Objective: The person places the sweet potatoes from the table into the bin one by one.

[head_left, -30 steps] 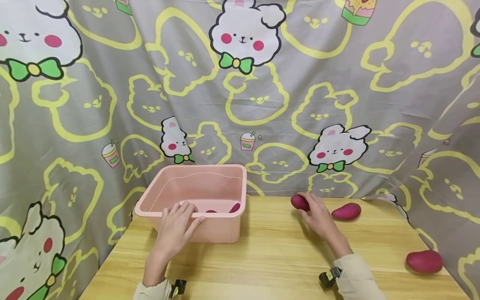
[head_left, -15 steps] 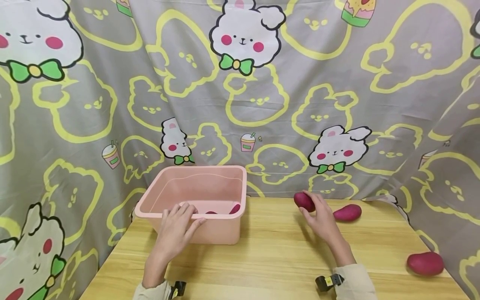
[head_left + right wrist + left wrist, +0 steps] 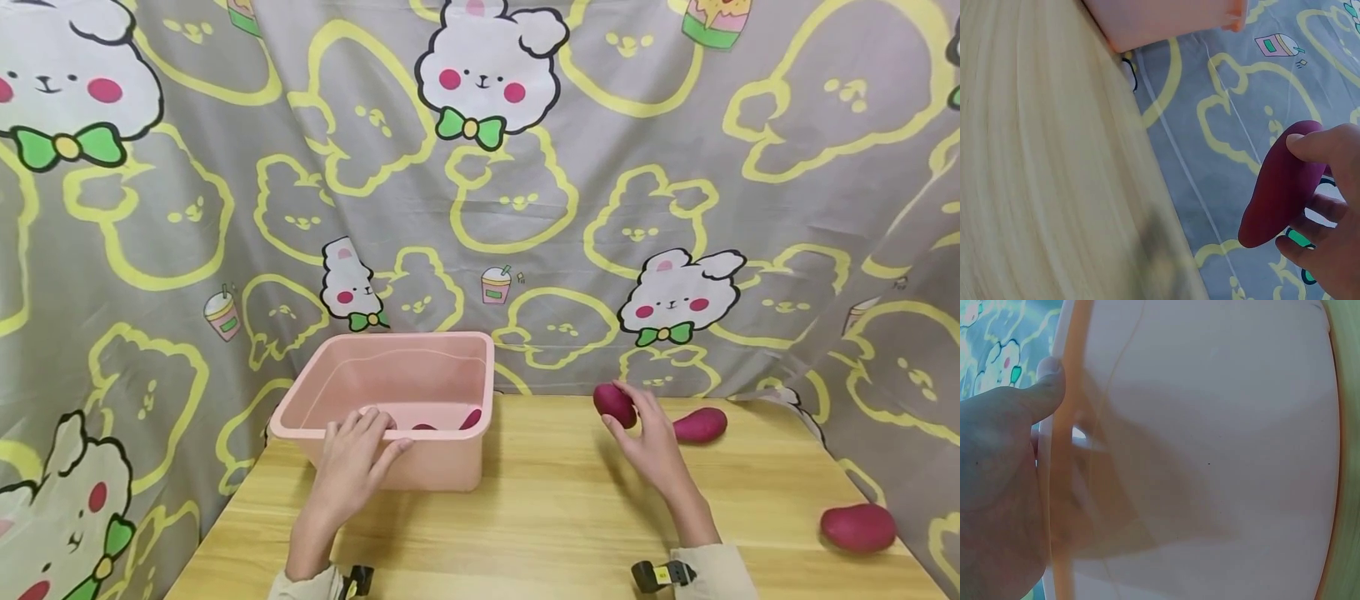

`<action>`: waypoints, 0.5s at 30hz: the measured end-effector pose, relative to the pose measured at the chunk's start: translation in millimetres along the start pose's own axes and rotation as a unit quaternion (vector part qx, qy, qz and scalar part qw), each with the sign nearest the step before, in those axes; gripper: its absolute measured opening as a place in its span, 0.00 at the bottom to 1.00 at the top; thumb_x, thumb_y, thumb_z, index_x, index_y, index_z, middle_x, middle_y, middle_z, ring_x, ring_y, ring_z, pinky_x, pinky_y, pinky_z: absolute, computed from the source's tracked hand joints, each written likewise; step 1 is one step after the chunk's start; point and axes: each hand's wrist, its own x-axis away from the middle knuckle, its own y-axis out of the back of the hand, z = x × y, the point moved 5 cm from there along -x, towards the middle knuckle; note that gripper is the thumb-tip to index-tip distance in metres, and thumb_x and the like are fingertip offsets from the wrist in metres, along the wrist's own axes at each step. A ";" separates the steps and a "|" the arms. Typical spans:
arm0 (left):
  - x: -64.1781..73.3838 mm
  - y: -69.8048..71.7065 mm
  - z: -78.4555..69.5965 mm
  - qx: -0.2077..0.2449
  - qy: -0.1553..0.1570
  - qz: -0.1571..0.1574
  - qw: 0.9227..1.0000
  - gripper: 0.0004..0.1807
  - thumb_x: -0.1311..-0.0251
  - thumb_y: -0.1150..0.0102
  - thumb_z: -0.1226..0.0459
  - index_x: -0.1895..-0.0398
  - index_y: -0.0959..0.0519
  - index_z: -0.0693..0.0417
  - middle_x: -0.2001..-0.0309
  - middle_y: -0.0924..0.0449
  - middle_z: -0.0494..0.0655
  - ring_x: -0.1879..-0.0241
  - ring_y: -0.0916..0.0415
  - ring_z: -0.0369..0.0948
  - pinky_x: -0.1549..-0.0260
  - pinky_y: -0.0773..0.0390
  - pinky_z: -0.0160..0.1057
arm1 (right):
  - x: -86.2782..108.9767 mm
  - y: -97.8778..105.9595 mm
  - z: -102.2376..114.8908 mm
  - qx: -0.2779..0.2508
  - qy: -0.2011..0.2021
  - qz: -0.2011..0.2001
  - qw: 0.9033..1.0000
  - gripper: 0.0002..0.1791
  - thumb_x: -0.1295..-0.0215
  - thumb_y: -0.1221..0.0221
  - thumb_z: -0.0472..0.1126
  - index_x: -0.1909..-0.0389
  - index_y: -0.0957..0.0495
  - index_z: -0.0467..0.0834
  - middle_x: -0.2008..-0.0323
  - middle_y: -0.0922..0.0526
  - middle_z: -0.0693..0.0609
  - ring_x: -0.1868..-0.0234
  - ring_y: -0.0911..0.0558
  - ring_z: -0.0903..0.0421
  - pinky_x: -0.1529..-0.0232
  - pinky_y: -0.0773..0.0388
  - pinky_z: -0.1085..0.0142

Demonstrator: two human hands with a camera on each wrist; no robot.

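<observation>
My right hand pinches a purple-red sweet potato between thumb and fingers, over the back part of the table. In the right wrist view that sweet potato hangs at a slant, the thumb across its upper end. At the left, my left hand holds the front rim of a pink plastic tub; its fingertips reach over the rim and are partly hidden. The left wrist view shows the thumb lying along the tub's rim, outside the wall. Inside the tub, a sweet potato shows near the right wall.
Just right of my right hand lies another sweet potato on the wooden table. One more sweet potato rests near the table's right edge. A grey curtain with cartoon rabbits hangs close behind the table.
My right hand has drawn slightly to the right and toward me with the sweet potato, which is now tipped more upright. The left hand stays on the tub's rim.
</observation>
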 end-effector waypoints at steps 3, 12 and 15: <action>-0.5 0.0 -0.9 0.002 0.000 -0.001 1.000 0.13 0.33 0.35 0.51 0.62 0.24 0.49 0.63 0.24 0.40 0.60 0.30 0.45 0.58 0.40 0.49 | 0.9 0.4 0.2 -0.013 -0.010 -0.001 1.000 0.31 0.38 0.29 0.33 0.34 0.25 0.39 0.48 0.21 0.41 0.51 0.20 0.46 0.54 0.21 0.56; -1.7 1.1 -2.7 -0.002 0.008 0.008 1.000 0.13 0.32 0.37 0.51 0.61 0.23 0.49 0.61 0.23 0.41 0.58 0.30 0.45 0.58 0.40 0.49 | 6.1 -1.3 -4.5 -0.036 -0.055 0.009 0.998 0.30 0.35 0.30 0.40 0.32 0.27 0.42 0.47 0.23 0.42 0.48 0.21 0.49 0.54 0.19 0.65; -1.5 1.2 -2.8 -0.002 0.005 0.006 1.000 0.12 0.32 0.36 0.51 0.61 0.23 0.49 0.62 0.23 0.41 0.59 0.30 0.45 0.59 0.40 0.49 | 8.8 -1.4 -6.2 -0.043 -0.070 0.011 0.997 0.30 0.33 0.31 0.42 0.32 0.27 0.44 0.48 0.24 0.43 0.49 0.21 0.49 0.56 0.20 0.65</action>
